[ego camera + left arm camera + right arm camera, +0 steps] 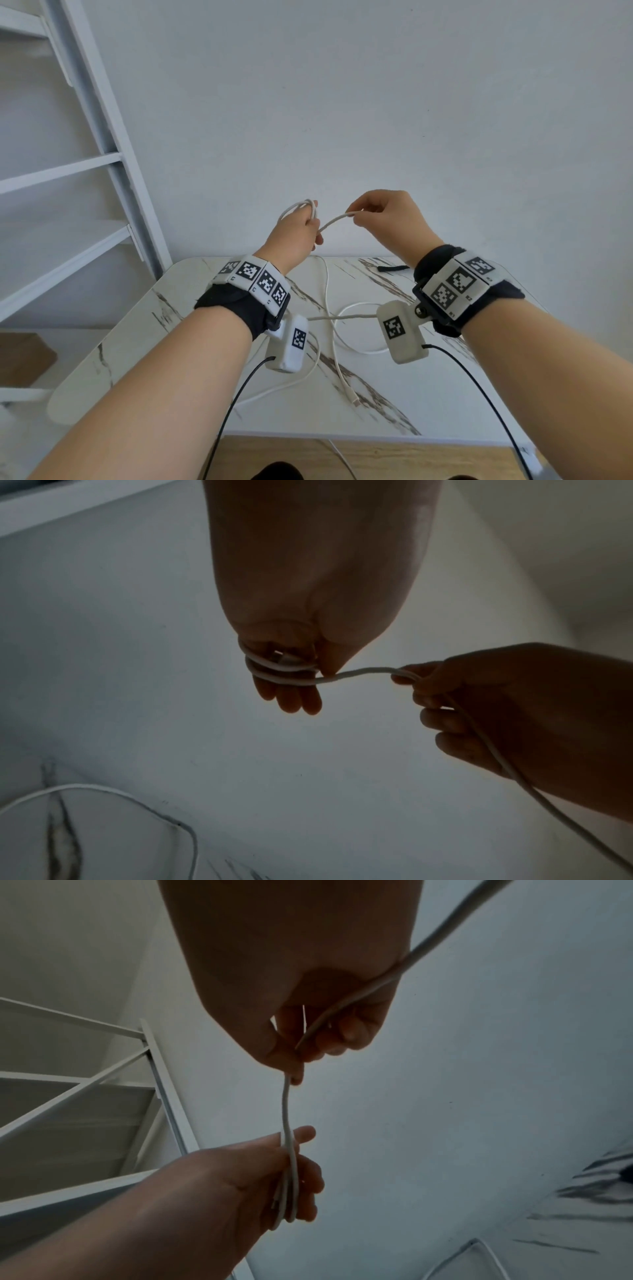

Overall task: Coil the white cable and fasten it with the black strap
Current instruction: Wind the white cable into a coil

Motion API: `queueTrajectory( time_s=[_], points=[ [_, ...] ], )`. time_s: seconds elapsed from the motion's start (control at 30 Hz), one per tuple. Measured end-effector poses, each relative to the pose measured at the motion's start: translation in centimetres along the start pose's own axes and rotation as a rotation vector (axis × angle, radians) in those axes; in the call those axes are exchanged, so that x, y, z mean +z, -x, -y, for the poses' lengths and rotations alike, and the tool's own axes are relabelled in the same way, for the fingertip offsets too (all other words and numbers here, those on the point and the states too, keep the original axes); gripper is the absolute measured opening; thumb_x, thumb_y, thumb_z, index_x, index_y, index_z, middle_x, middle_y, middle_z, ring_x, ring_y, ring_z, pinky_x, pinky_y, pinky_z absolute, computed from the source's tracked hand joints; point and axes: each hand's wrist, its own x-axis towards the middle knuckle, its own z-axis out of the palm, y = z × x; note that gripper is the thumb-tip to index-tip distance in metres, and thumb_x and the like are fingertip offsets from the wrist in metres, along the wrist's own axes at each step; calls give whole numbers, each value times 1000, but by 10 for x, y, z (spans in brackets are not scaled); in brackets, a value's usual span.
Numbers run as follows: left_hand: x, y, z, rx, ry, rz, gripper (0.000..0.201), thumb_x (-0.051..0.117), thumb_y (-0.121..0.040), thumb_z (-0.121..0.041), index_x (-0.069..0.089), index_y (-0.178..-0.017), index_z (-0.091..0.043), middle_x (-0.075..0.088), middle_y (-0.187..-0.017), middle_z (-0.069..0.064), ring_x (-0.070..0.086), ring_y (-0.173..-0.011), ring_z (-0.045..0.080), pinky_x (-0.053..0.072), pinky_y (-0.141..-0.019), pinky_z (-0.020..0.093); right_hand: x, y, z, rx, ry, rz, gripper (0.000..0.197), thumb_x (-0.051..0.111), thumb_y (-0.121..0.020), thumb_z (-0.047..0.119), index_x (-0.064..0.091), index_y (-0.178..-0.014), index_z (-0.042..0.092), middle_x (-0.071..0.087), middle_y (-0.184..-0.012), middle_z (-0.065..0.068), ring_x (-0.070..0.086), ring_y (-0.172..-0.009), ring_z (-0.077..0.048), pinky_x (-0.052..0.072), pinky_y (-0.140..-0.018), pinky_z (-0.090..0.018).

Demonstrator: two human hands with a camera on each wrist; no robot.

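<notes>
I'm facing a plain white wall (376, 102). White metal shelving frame (102, 144) stands on the left, with slanted shelves. Below me is a white marble-pattern table (428, 404) with dark veins, pushed against the wall. Wood-tone floor (411, 459) shows at the near edge. Even, soft light.

The desk (191, 342) has a white marble-pattern top with dark grey-brown veins and a rounded far-left corner; its far edge meets a plain white wall. The slack part of the white cable (337, 366) lies directly on the top in loose, crossing loops across the middle area, and its connector end (353, 398) rests toward the near edge. One strand runs off the near edge. The black strap (394, 268) lies flat near the far edge on the right side, well apart from the cable loops.
</notes>
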Motion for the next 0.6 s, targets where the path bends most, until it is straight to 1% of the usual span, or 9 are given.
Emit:
queueTrajectory(
  time_s=[0.07, 0.13, 0.2, 0.23, 0.27, 0.37, 0.47, 0.53, 0.6],
  points=[
    [1, 1, -1, 7, -15, 31, 31, 34, -100, -17, 55, -122, -10, 66, -103, 4, 54, -71, 15, 45, -71, 28, -1, -1, -2, -17, -35, -50, 21, 58, -79, 4, 72, -90, 15, 54, -68, -1, 44, -56, -12, 37, -55, -23],
    [2, 4, -4, -9, 32, 81, 29, 34, -101, -19, 52, -124, -17, 64, -89, 4, 51, -67, 13, 43, -67, 26, -3, -3, -5, -29, -47, -98, 22, 59, -80, 6, 71, -94, 18, 56, -72, -1, 48, -58, -12, 40, -56, -23],
    [2, 7, -7, -31, 61, 117, 24, 33, -102, -26, 55, -111, -21, 56, -75, 0, 48, -64, 13, 40, -63, 24, -5, -5, -7, -42, -42, -138, 19, 64, -82, 12, 70, -97, 19, 58, -75, 1, 50, -61, -10, 42, -59, -22],
    [2, 8, -9, -34, 68, 128, 30, 31, -103, -31, 57, -104, -16, 54, -72, -1, 47, -63, 15, 39, -63, 25, -6, -6, -9, -48, -40, -151, 17, 66, -82, 15, 71, -97, 20, 58, -75, 3, 50, -61, -9, 41, -60, -22],
    [1, 10, -10, -38, 79, 144, 39, 29, -102, -36, 59, -104, -11, 53, -69, -1, 46, -64, 17, 38, -65, 27, -8, -7, -10, -57, -38, -161, 15, 68, -82, 18, 72, -96, 20, 57, -75, 4, 49, -60, -7, 40, -61, -22],
    [3, 12, -14, -65, 99, 228, 45, 32, -99, -46, 59, -109, -11, 50, -66, -2, 44, -63, 18, 39, -65, 30, -10, -9, -17, -83, 51, -225, 15, 71, -83, 27, 76, -97, 24, 58, -87, 4, 53, -74, -6, 39, -69, -20],
    [5, 14, -17, -58, 60, 276, 33, 43, -98, -34, 61, -107, -9, 48, -64, -2, 41, -57, 15, 35, -57, 26, -8, -8, -23, -65, 278, -324, 21, 67, -86, 38, 76, -101, 26, 52, -92, 5, 52, -88, -11, 37, -71, -24],
    [6, 14, -20, -44, 13, 266, 32, 40, -99, -30, 63, -106, -9, 48, -64, -2, 41, -56, 13, 32, -55, 26, -7, -5, -23, 10, 428, -307, 23, 63, -88, 42, 75, -101, 28, 60, -93, 7, 55, -86, -13, 38, -68, -27],
    [4, 15, -22, -46, -4, 251, 33, 38, -100, -30, 64, -105, -10, 48, -64, -2, 41, -56, 13, 31, -55, 27, -8, -3, -21, 83, 519, -258, 24, 61, -88, 42, 76, -97, 25, 71, -92, 5, 64, -84, -19, 46, -65, -28]
  ],
)
